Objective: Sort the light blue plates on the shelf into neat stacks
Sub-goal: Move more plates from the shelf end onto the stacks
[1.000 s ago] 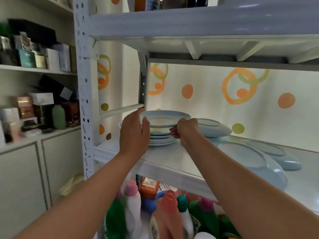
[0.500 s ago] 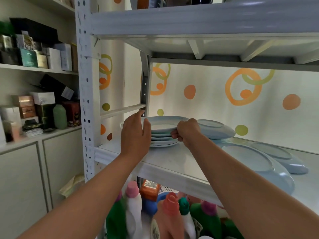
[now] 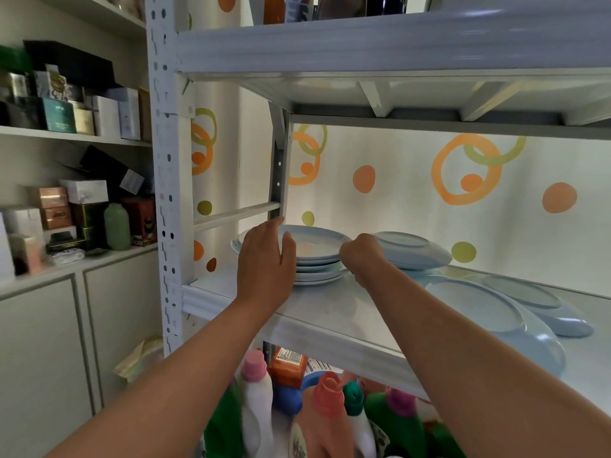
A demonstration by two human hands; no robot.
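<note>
A stack of several light blue plates (image 3: pixel 317 264) stands at the left end of the white shelf (image 3: pixel 330 312). The top plate (image 3: pixel 314 241) rests on the stack, held at both sides. My left hand (image 3: pixel 264 262) grips its left rim, fingers curled around the edge. My right hand (image 3: pixel 362 256) pinches its right rim. Behind my right hand an upside-down light blue plate (image 3: pixel 410 251) lies on the shelf. Two larger upside-down plates, one (image 3: pixel 489 315) near the front and one (image 3: pixel 535 300) behind it, lie overlapping at the right.
The upper shelf (image 3: pixel 396 44) hangs low above the plates. A white perforated post (image 3: pixel 167 193) and crossbar (image 3: pixel 238 214) bound the left side. Coloured detergent bottles (image 3: pixel 327 411) crowd the level below. Boxes fill the cabinet shelves (image 3: pixel 66 133) at the left.
The plate held in both hands has come down from above the stack and now sits on top of it. Both hands moved down with it and still hold its rim.
</note>
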